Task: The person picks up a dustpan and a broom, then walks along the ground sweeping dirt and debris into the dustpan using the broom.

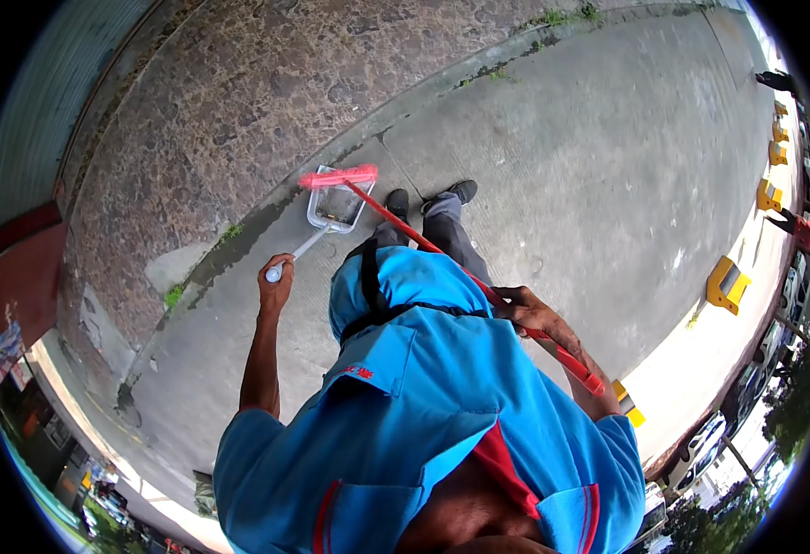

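Holding the smooth red stick [566, 360], the right hand [520, 310] is closed. The left hand [276, 288] is wrapped around the pale, thin handle [309, 245]. Past them, the boxy pan [336, 225] has small bits inside. The fluffy pink-red brush [357, 174] lies across its far side. It looks like sweeping; a next push would need a low brush and a still pan. Farther out are rough gray ground [608, 138] and chunky yellow blocks [727, 284].

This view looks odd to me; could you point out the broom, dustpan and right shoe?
Broom [338, 176]: head view, on its red brush head.
Dustpan [338, 226]: head view, on its rim beside the handle.
Right shoe [465, 190]: head view, toward the toe.
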A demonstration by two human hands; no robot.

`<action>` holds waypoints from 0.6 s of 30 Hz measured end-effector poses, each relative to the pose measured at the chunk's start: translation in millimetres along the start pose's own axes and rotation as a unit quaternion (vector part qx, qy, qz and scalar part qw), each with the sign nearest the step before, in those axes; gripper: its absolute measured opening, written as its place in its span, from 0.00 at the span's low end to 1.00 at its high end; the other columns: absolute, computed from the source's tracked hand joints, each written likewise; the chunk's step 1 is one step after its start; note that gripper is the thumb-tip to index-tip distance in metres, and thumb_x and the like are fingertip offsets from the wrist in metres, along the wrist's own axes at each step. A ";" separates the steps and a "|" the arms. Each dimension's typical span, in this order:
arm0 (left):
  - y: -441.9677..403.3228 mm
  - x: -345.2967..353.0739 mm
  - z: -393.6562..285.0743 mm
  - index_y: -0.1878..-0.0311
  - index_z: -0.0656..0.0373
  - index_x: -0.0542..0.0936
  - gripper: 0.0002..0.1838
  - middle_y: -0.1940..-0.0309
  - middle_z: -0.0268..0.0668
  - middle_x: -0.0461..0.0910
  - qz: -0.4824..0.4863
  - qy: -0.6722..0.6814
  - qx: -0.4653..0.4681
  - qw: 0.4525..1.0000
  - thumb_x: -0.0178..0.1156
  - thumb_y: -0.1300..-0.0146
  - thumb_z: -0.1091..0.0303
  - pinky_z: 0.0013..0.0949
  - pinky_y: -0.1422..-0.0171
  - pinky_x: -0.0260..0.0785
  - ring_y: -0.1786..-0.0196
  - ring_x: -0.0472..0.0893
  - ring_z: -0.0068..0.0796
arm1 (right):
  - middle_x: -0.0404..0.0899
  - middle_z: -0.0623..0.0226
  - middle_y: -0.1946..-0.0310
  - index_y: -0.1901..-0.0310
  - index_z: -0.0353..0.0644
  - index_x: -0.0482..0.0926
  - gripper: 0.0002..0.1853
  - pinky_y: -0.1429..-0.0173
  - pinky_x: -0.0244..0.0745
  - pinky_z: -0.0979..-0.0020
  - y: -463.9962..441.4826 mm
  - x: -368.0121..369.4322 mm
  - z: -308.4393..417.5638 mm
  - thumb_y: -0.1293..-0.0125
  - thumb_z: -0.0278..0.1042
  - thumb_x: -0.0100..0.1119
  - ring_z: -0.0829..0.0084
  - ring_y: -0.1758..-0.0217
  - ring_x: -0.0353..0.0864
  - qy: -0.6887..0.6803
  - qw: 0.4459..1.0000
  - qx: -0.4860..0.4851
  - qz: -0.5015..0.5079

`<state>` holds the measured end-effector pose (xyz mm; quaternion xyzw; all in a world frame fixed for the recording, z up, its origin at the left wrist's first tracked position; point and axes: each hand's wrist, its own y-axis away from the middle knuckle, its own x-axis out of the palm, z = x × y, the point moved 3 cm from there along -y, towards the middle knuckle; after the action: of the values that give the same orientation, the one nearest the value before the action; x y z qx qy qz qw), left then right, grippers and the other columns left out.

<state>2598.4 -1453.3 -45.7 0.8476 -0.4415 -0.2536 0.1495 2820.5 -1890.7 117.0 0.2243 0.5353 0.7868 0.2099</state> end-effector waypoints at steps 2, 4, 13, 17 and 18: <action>2.5 1.4 3.4 0.60 0.59 0.80 0.05 0.75 0.25 0.73 0.006 -0.001 -0.021 1.000 0.56 0.37 0.75 0.21 0.71 0.62 0.74 0.69 0.14 | 0.70 0.73 0.82 0.30 0.41 0.59 0.35 0.85 0.56 0.78 13.9 -11.1 0.9 0.41 0.28 0.56 0.84 0.87 0.63 -0.032 0.998 0.011 -0.054; 3.9 2.0 6.8 0.58 0.61 0.79 0.06 0.79 0.28 0.72 0.006 0.010 -0.004 1.000 0.55 0.36 0.74 0.21 0.73 0.63 0.77 0.71 0.16 | 0.67 0.74 0.82 0.29 0.45 0.56 0.36 0.84 0.57 0.77 13.8 -30.1 -1.1 0.40 0.28 0.55 0.83 0.87 0.62 -0.046 0.993 -0.001 -0.105; 0.2 -0.9 0.0 0.57 0.59 0.80 0.08 0.78 0.29 0.74 0.026 -0.020 -0.024 0.999 0.56 0.37 0.69 0.21 0.71 0.69 0.76 0.74 0.17 | 0.66 0.74 0.82 0.28 0.46 0.54 0.37 0.85 0.63 0.74 -108.1 -108.1 -4.1 0.41 0.28 0.53 0.81 0.86 0.66 -0.116 0.947 -0.069 -0.290; -2.2 5.2 -11.4 0.60 0.61 0.80 0.06 0.77 0.28 0.72 0.012 0.010 -0.045 0.999 0.56 0.38 0.73 0.22 0.73 0.61 0.76 0.70 0.16 | 0.70 0.69 0.80 0.34 0.38 0.62 0.32 0.83 0.67 0.72 -104.5 -53.5 1.1 0.44 0.24 0.49 0.78 0.85 0.69 -0.057 0.964 -0.099 -0.240; -2.4 6.9 -14.6 0.60 0.60 0.80 0.06 0.77 0.28 0.73 0.008 0.010 -0.049 0.999 0.56 0.38 0.72 0.22 0.73 0.62 0.76 0.70 0.16 | 0.71 0.69 0.79 0.31 0.41 0.59 0.35 0.83 0.65 0.73 -92.6 -40.2 1.3 0.44 0.25 0.50 0.79 0.85 0.68 -0.042 0.971 -0.115 -0.208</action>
<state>2611.5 -1457.2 -36.9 0.8384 -0.4332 -0.2653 0.1976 2862.2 -1881.2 25.6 0.1157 0.4671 0.7719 0.4154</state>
